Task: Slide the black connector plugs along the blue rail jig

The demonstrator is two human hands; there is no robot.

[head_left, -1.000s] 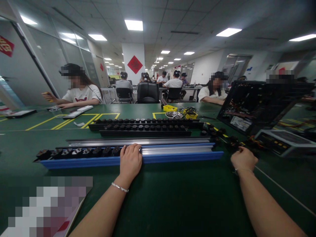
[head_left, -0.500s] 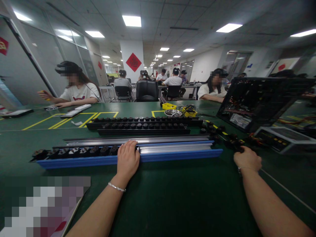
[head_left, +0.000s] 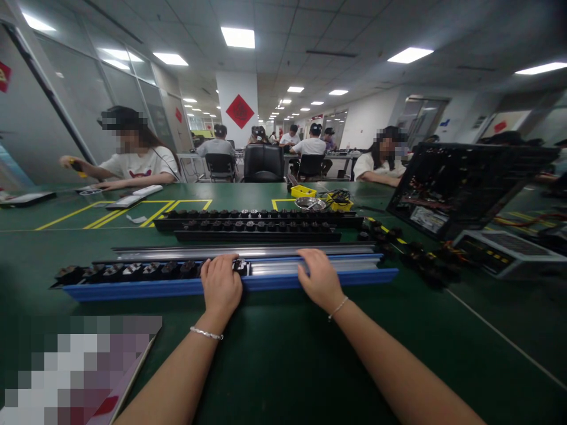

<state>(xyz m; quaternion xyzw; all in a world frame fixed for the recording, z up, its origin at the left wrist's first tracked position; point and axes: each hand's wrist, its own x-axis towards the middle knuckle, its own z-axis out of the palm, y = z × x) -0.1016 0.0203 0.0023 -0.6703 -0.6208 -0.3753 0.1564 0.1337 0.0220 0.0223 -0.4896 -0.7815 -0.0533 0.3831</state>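
Observation:
A long blue rail [head_left: 274, 280] lies across the green table [head_left: 283, 366], its left half filled with a row of black sockets [head_left: 150, 270]. My left hand [head_left: 222, 286] is closed over the rail at the right end of that row, fingers on a black socket. A small black piece with bright metal [head_left: 240, 267] shows just right of its fingers. Over the silver channel [head_left: 274, 267] of the rail's right part is my right hand [head_left: 321, 277], thumb and fingers apart; nothing shows between them.
Behind the rail are a silver strip [head_left: 177, 252] and black rails with sockets [head_left: 257, 236]. Loose black sockets [head_left: 429, 264], an open computer case [head_left: 443, 195] and a power supply [head_left: 509, 254] stand right. People sit beyond.
My right hand has moved left from the loose sockets to the blue rail. My left hand has shifted slightly left, showing a small black piece beside its fingers.

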